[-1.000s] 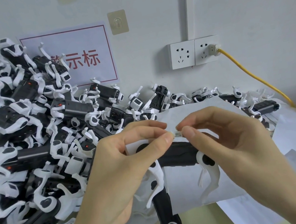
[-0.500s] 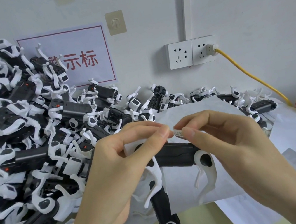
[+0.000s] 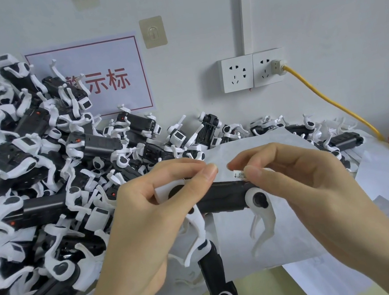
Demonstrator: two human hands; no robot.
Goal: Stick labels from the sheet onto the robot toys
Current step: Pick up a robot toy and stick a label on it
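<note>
A small white paper label with tiny black print (image 3: 239, 174) sits on the top edge of a black robot toy with white plastic legs (image 3: 224, 197), held at frame centre above the bench; the right hand (image 3: 304, 188) pinches the label in a thumb-and-forefinger grip. The left hand (image 3: 154, 220) curls round the toy's left end. Behind, a white backing sheet (image 3: 252, 148); at nine o'clock, a heap of black-and-white robot toys (image 3: 40, 177).
</note>
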